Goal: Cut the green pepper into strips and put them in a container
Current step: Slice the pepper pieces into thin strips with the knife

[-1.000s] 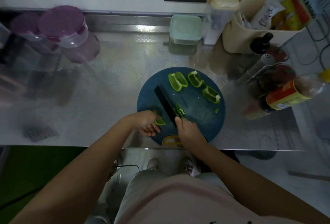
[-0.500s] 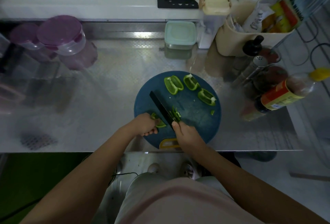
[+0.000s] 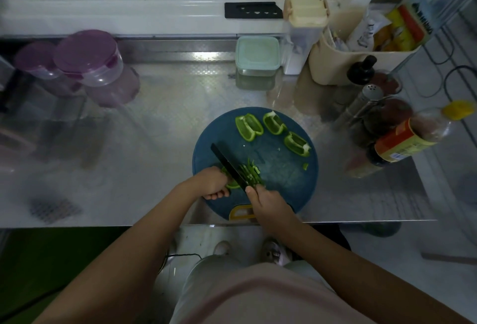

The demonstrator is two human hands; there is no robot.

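On the blue cutting board point(image 3: 281, 169), the right hand point(image 3: 268, 201) grips a black knife point(image 3: 228, 165) beside cut strips point(image 3: 251, 174). Left of the blade, the left hand point(image 3: 210, 183) holds a pepper piece point(image 3: 232, 185).

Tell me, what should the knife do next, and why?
Probably slide the left hand back a little and slice off another strip. The right hand grips the knife, whose blade sits between a small pile of strips and the pepper piece the left hand holds down, so that piece looks unfinished. Three bigger pieces wait uncut at the far side of the blue board.
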